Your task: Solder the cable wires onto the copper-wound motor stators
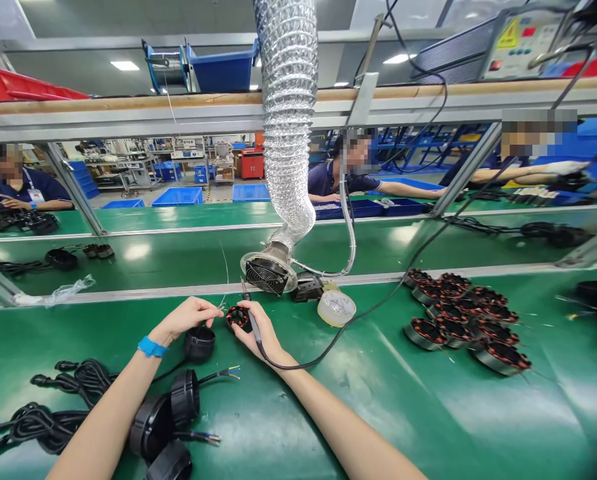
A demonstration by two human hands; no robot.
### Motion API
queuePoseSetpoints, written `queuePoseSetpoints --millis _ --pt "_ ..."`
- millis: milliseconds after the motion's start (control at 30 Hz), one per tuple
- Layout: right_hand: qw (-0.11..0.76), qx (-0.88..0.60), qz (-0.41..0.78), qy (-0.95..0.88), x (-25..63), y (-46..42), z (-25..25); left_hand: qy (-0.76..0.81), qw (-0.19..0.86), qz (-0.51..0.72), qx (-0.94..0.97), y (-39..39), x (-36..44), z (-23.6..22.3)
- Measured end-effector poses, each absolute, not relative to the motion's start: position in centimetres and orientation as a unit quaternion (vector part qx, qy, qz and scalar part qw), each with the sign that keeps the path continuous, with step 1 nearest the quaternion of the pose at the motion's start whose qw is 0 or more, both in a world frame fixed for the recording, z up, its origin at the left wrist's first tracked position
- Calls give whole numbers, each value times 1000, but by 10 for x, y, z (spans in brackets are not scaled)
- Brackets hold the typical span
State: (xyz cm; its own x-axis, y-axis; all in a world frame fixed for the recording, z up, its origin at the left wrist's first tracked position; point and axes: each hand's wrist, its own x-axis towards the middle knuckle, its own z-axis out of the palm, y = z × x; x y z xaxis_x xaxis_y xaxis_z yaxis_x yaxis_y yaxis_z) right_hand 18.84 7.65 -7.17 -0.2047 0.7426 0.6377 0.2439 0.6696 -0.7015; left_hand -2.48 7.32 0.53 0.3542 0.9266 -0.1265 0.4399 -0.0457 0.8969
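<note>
My right hand (261, 333) is closed round a soldering iron (251, 319), held like a pen, and also cradles a small copper-wound stator (237, 317). The iron's black cable (328, 347) trails off to the right. My left hand (188, 317), with a blue wristband (151, 347), pinches something thin next to the stator; I cannot make out what. A black round housing (199, 343) sits just below my left hand.
Black housings with cabled leads (178, 407) lie front left. Several stators (465, 317) are stacked at right. A fume fan (268, 272) on a silver duct (289, 120) hangs just beyond my hands, beside a tape roll (336, 307). Other people work across the conveyor.
</note>
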Motion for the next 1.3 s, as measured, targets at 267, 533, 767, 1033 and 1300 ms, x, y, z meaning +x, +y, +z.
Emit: queuePoseSetpoints --millis 267,533,767,1033,1300 --pt "528 -331 190 -759 191 71 -68 541 478 327 610 84 -28 -11" --pt "569 -310 196 -736 169 66 -48 490 477 331 650 80 -19 -7" --pt "615 -340 244 -669 149 67 -45 434 513 338 659 78 -14 -11" --pt "625 -356 248 -648 149 68 -54 465 433 324 701 74 -9 -8" --pt "643 -343 325 -603 148 70 -53 466 380 288 745 73 -12 0"
